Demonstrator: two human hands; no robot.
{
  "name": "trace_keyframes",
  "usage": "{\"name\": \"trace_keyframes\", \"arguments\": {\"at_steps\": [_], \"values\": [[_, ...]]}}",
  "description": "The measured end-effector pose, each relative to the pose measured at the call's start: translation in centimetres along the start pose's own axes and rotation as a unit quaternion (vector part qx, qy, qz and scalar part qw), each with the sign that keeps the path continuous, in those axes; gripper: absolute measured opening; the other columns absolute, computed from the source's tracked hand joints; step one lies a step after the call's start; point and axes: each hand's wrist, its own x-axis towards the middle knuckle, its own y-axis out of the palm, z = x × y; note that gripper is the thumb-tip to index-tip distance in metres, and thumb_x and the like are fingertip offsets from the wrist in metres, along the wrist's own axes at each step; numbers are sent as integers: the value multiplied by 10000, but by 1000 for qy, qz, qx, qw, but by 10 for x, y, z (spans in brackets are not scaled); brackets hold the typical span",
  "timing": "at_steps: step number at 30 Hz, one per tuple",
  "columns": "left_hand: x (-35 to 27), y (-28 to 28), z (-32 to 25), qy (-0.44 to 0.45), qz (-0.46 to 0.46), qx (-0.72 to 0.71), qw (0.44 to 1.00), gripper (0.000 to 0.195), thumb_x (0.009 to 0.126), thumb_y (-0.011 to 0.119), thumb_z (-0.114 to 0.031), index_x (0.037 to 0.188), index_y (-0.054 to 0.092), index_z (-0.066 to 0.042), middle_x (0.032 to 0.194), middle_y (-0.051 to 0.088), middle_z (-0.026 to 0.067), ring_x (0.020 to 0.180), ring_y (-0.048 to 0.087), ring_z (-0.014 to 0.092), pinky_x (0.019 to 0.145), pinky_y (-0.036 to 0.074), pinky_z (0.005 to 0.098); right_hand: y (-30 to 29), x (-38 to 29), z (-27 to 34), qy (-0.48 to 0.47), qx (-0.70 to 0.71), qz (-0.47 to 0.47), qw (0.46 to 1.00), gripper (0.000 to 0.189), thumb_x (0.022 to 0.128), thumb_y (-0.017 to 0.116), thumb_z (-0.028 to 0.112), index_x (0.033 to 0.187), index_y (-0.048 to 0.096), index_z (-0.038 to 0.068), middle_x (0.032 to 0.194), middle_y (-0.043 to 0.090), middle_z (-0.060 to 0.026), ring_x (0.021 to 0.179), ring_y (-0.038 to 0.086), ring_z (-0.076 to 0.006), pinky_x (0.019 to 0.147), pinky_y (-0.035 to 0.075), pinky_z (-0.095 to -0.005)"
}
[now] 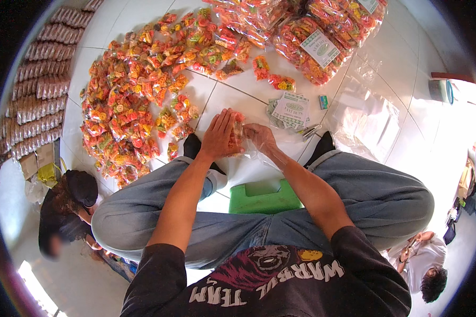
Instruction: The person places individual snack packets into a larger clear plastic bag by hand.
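Note:
Between my hands is a clear plastic bag [237, 132] with small packets of red and orange snacks in it. My left hand [221, 136] lies flat along the bag's left side, fingers together. On the right, my right hand [260, 138] grips the loose clear plastic at the bag's side, its fingers bent. Just beyond it lie printed paper labels [291, 110], a small green-blue box [323, 102] and what looks like a pair of scissors [311, 130]. A large heap of small snack packets [123, 107] spreads over the floor to the left.
Large filled bags [315, 51] stand at the top. Empty clear plastic bags [365, 119] lie on the tiles at right. A green plastic stool [263, 197] is between my legs. Stacked packs [43, 69] line the left wall. One person [69, 210] sits at left, another [424, 261] at lower right.

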Motion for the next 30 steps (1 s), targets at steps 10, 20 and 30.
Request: {"name": "trace_keyframes", "arguments": {"at_steps": [10,20,30], "values": [[-4,6,0,10,-28,48,998,1114,675,653,-668,1476,249,-7,1492,296,237,1406,259,373,1161,210,475,24,-5,28,22,-16,-75,997,283,962,530,179,1191,628,46,1102,676,-129,939,623,-205,890,474,-325],[-9,11,8,25,-14,46,999,1007,749,567,-692,1435,332,6,1486,295,239,1401,257,375,1165,187,483,29,-3,41,102,-94,-4,990,315,950,568,178,1242,598,65,1108,672,-75,938,636,-167,789,495,-311],[0,7,-2,37,-39,21,998,1034,746,601,-663,1468,260,-6,1497,241,263,1400,231,418,1161,181,510,32,-12,58,14,446,-2,895,317,964,525,194,1230,583,29,1096,641,-181,1040,617,-207,931,478,-343]]}}
